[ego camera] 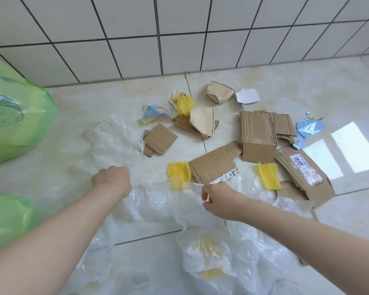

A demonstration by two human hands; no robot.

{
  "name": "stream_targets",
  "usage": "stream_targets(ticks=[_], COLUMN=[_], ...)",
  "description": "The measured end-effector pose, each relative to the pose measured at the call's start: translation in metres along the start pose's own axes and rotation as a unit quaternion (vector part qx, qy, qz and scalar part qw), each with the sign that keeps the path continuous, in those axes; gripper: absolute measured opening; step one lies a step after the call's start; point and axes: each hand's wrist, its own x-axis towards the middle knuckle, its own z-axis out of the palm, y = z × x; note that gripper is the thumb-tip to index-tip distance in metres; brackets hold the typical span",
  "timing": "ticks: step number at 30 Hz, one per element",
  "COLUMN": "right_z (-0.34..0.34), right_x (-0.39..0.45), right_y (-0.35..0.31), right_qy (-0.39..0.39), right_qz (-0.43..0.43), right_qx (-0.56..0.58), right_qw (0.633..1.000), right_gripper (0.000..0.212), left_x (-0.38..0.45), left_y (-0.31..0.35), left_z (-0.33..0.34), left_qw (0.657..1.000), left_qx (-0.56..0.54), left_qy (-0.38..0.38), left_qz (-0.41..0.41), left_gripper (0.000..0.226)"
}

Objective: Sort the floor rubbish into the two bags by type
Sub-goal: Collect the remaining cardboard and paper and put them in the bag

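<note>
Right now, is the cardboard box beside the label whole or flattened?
Flattened: the cardboard box lies flat on the floor tiles, its creased panels spread out.

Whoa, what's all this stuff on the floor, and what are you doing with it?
A person is sorting rubbish spread over the floor. The right hand pinches a sheet of clear plastic wrap, and the left hand is curled on the wrap further left. Cardboard pieces, yellow foam nets and torn paper packets still lie on the tiles. Two green bags wait at the left.
</note>
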Motion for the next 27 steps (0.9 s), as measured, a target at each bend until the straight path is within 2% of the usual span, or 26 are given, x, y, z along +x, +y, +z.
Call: stream_targets(ticks=[3,5,7,9,10,12,16,18,20,23,25,27], right_z=[-0.005,-0.015,-0.026,-0.034,-0.036,-0.037,-0.037,-0.04,-0.044,-0.047,-0.047,-0.046], right_x=[-0.009,-0.009,-0.006,0.002,0.008,0.023,0.05,0.058,0.064,0.07,0.072,0.073], right_y=[-0.001,0.004,0.011,0.02,0.026,0.036,0.047,0.045,0.04,0.032,0.028,0.025], right_qy=[-0.012,0.047,0.114,0.143,0.139,0.124,0.086,0.079,0.084,0.092,0.106,0.135], right_qz=[-0.002,-0.019,-0.044,-0.067,-0.071,-0.062,-0.031,-0.041,-0.047,-0.039,-0.037,-0.038], right_qx=[0.071,0.061,0.019,-0.063,-0.125,-0.212,-0.264,-0.278,-0.291,-0.32,-0.338,-0.343], right_qw=[0.997,0.997,0.992,0.985,0.98,0.967,0.96,0.956,0.952,0.942,0.934,0.929], right_gripper=[0.016,0.017,0.02,0.03,0.038,0.057,0.099,0.108,0.109,0.105,0.098,0.087], left_x=[-0.006,-0.009,-0.01,-0.007,-0.003,0.007,0.028,0.033,0.036,0.039,0.042,0.044], left_y=[0.005,0.011,0.018,0.027,0.03,0.033,0.024,0.02,0.02,0.027,0.037,0.05], left_z=[-0.017,-0.032,-0.039,-0.035,-0.031,-0.02,-0.003,-0.003,-0.009,-0.021,-0.026,-0.032], left_qw=[0.999,0.999,0.99,0.963,0.952,0.95,0.98,0.984,0.979,0.959,0.959,0.964], left_qx=[0.011,0.002,-0.041,-0.065,-0.056,-0.025,-0.065,-0.051,-0.026,-0.064,-0.107,-0.159], left_qy=[-0.038,-0.011,0.079,0.171,0.189,0.158,0.04,0.059,0.136,0.232,0.223,0.174], left_qz=[0.019,0.041,0.105,0.196,0.236,0.269,0.183,0.16,0.152,0.147,0.137,0.121], left_gripper=[0.046,0.051,0.045,0.039,0.041,0.055,0.079,0.076,0.064,0.05,0.051,0.057])
